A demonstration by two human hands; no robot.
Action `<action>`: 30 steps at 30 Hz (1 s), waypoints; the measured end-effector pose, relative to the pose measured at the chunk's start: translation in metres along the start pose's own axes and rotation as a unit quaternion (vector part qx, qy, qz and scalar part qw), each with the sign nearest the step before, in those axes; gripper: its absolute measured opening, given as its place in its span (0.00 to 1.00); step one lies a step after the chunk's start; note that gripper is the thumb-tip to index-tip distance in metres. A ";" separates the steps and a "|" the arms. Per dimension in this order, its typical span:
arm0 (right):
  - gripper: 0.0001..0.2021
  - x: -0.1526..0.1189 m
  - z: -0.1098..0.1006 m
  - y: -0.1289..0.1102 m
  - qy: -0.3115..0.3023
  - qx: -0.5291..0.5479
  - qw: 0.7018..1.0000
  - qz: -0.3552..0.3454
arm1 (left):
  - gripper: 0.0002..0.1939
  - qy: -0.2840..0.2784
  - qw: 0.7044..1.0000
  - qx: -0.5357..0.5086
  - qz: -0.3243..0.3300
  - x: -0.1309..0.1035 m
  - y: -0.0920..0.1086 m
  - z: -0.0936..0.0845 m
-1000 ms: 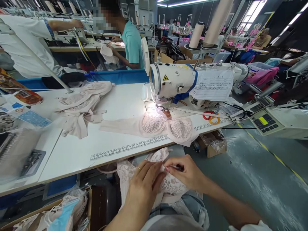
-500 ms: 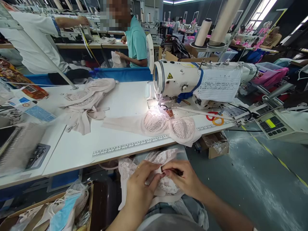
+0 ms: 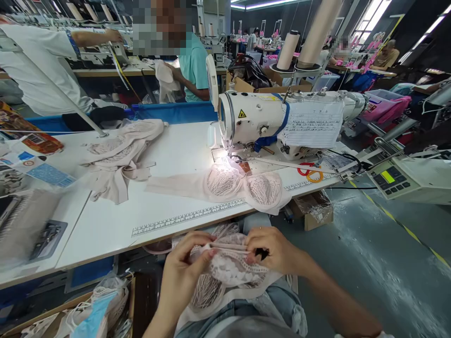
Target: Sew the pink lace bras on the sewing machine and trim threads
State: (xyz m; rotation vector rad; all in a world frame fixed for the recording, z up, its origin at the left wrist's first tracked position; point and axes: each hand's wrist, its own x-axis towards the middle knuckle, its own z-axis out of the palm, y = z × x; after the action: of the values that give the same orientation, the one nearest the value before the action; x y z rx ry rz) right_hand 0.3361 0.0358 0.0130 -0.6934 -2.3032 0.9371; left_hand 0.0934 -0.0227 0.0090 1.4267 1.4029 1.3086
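In my lap, below the table edge, I hold a pale pink lace bra (image 3: 225, 272). My left hand (image 3: 183, 270) pinches its top edge on the left and my right hand (image 3: 273, 251) pinches it on the right, stretching the edge between them. A small dark tool shows in my right hand. A second lace bra (image 3: 243, 185) lies flat on the white table (image 3: 169, 150), under the lit needle area of the white sewing machine (image 3: 260, 119).
A pile of pink garments (image 3: 120, 152) lies on the table's left. Red and yellow scissors (image 3: 310, 172) rest by the machine. A control box (image 3: 405, 178) stands right. A cardboard box (image 3: 84, 310) with fabric sits low left. Other people work at benches behind.
My hands have moved apart and pulled the bra's edge taut between them; earlier they were close together pinching one spot. The lace cup has turned to face me.
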 end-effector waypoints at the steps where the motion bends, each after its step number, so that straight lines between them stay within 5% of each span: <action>1: 0.16 -0.001 -0.006 0.001 -0.029 0.045 0.998 0.021 | 0.04 0.009 0.999 -0.023 -0.030 0.000 -0.004 -0.005; 4: 0.18 -0.005 -0.018 0.005 -0.038 0.109 0.992 0.059 | 0.06 0.042 0.995 -0.059 -0.074 -0.001 -0.016 -0.018; 14: 0.13 -0.002 -0.001 0.006 0.182 0.057 0.978 0.079 | 0.04 0.112 0.994 0.004 -0.014 -0.005 -0.022 -0.021; 24: 0.16 0.005 0.001 0.007 0.204 0.116 0.962 0.141 | 0.03 0.106 0.991 -0.075 -0.032 -0.001 -0.029 -0.021; 30: 0.10 0.008 0.001 0.007 0.216 0.049 0.958 0.183 | 0.03 0.104 0.989 -0.096 -0.048 0.001 -0.037 -0.019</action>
State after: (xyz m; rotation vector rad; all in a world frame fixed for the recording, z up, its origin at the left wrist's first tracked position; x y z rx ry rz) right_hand 0.3315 0.0450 0.0096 -1.1789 -1.7661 0.9386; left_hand 0.0660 -0.0200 -0.0226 1.1076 1.4170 1.5196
